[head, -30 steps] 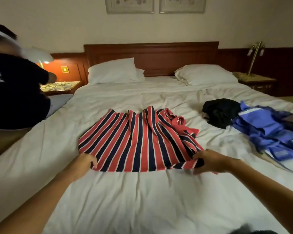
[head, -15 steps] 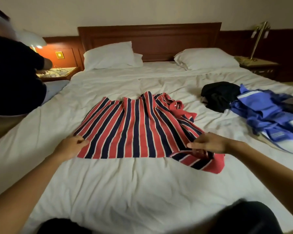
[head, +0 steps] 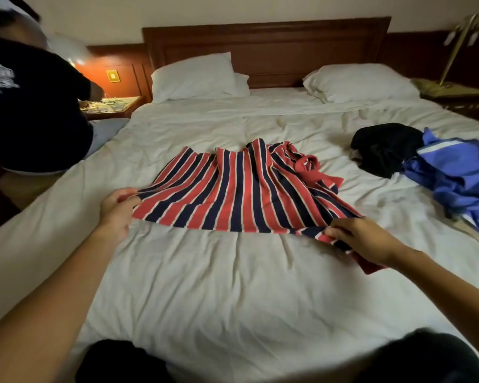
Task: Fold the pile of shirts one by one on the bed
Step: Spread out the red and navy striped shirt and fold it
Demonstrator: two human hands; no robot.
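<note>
Fingers of both hands pinch the striped shirt (head: 241,189) on the rumpled white bed (head: 233,286) before the wooden headboard (head: 266,48).

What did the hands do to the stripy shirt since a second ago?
Both hands pulled the striped shirt wider and flatter. The left hand slid out to the shirt's left corner and now pinches it. The right hand drew the hem out to the right and toward the person, pulling out a part that had been tucked under. The black garment, blue garment and pillows stayed put.
</note>
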